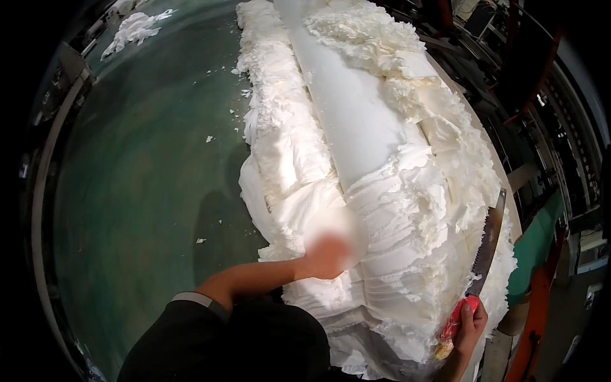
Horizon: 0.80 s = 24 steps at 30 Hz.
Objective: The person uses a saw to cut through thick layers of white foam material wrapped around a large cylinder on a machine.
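A long heap of white, torn, layered sheet material [407, 204], soft like tissue, stretches away in front of me. My left hand [328, 254] reaches across to its near part and lies over the crumpled layers; a blur covers the fingers, so their pose is hidden. At the near right, my right hand [471, 321] is closed around the red handle of a handsaw [489, 245]. The toothed blade points away from me along the heap's right side, teeth toward the white layers. White shreds cling near the base of the blade.
A smooth pale strip [350, 114] runs between the ragged layers. The green floor [140, 191] on the left carries small white scraps, and a crumpled white pile [135, 32] lies far off. Dark machinery [560, 108] and an orange-red beam [533, 325] stand along the right.
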Motion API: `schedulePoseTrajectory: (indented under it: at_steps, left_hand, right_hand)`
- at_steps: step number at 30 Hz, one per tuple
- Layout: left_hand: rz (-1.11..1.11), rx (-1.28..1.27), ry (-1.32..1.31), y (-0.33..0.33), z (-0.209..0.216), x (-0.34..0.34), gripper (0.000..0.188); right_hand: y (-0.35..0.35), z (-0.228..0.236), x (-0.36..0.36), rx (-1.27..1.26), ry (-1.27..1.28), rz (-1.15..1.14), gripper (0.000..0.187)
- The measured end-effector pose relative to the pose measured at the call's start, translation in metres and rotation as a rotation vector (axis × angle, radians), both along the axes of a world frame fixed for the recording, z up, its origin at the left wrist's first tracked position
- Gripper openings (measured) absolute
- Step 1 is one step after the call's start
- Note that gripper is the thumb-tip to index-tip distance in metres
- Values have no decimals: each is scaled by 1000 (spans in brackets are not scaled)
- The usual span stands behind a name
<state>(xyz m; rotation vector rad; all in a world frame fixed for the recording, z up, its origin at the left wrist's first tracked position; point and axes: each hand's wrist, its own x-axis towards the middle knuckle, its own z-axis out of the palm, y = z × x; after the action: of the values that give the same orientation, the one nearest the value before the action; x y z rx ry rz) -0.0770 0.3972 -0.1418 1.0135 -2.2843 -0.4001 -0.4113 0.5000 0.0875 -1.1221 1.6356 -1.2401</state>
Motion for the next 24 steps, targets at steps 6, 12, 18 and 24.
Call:
schedulePoseTrajectory:
  at_steps: [6, 12, 18, 24]
  left_hand:
    - [32, -14, 33, 6, -26, 6, 29]
    - [-8, 25, 27, 3, -7, 9, 29]
    - [-13, 50, -30, 1, 1, 6, 29]
    - [31, 6, 40, 10, -4, 10, 28]
  right_hand:
    - [0, -6, 2, 2, 49, 20, 15]
    - [1, 1, 5, 75, 37, 6, 17]
    - [1, 0, 0, 40, 119, 23, 16]
    - [6, 10, 26, 83, 230, 52, 15]
